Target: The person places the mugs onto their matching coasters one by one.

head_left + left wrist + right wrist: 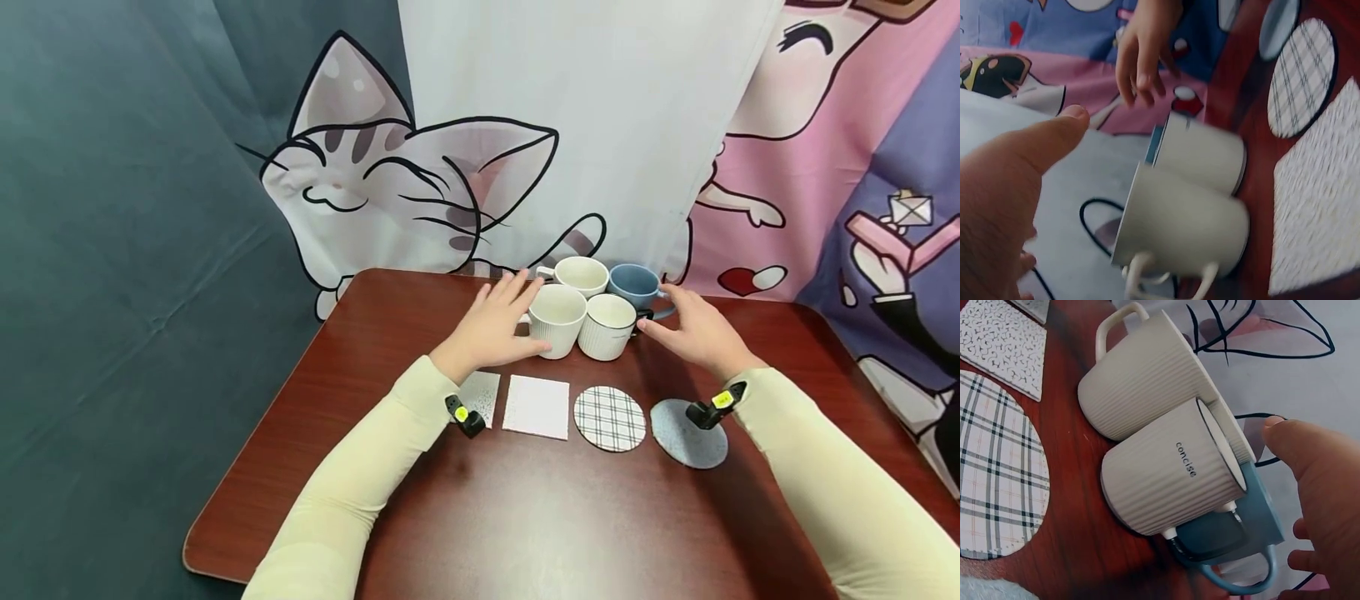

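Four mugs stand close together near the table's back edge. My left hand (491, 327), fingers spread, is beside the front left white ribbed mug (557, 327); whether they touch is unclear. The smaller ribbed mug (1172, 469) to its right has a dark rim, the word "concise" and a black handle. Beside that handle and the blue mug (634, 283) is my right hand (699, 332), thumb and fingers apart, holding nothing. A plain white mug (582, 273) stands at the back left. The left wrist view shows the left thumb (1054, 140) extended above the mugs.
In front of the mugs lies a row of coasters: a speckled grey square (483, 398) partly behind the left wrist, a white square (536, 407), a plaid round (610, 419) and a grey round (686, 442). A printed cloth (510, 75) hangs behind the brown table (525, 517).
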Tool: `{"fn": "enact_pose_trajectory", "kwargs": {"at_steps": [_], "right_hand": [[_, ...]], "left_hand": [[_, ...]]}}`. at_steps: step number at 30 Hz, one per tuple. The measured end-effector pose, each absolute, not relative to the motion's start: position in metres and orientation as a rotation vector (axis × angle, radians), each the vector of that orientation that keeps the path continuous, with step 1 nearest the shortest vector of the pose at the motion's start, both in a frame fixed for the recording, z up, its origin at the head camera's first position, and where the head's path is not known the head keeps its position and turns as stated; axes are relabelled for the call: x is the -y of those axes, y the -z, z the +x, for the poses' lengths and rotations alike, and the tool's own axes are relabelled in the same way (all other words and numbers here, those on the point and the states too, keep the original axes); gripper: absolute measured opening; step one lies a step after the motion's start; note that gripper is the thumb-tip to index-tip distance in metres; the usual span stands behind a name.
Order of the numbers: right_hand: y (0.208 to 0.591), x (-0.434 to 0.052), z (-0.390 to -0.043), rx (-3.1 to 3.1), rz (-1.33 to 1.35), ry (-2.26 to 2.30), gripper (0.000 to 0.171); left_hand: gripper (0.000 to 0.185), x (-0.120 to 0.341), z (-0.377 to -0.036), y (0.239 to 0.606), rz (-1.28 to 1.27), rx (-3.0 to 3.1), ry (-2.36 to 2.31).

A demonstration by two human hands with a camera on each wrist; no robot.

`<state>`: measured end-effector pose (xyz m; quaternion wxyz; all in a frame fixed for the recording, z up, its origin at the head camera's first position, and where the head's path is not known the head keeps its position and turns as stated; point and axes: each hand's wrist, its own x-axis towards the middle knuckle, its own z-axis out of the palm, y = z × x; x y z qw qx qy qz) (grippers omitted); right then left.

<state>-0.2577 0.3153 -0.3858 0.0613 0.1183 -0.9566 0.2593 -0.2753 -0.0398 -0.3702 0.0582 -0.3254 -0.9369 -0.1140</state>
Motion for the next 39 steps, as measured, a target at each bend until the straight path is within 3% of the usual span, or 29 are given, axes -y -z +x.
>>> {"fn": "enact_pose_trajectory", "kwargs": {"at_steps": [4, 9, 29, 39], "right_hand": [[0.394, -0.315, -0.258, 2.866, 0.318, -0.799, 0.067], [0.404, -0.312, -0.260, 2.896, 0.274, -0.806, 0.071], [0.422, -0.310, -0.266, 2.903, 0.196, -0.823, 0.077], [0.428, -0.313, -0.270, 2.898, 0.194, -0.822, 0.075]], "left_hand": [[0.098, 0.029, -0.258, 0.372, -1.189, 2.697, 0.374], [0.091, 0.016, -0.235, 0.386, -1.323, 2.592, 0.447], [0.083, -0.013, -0.212, 0.465, -1.471, 2.804, 0.309], [0.083, -0.014, -0.204, 0.478, -1.450, 2.864, 0.151]]}}
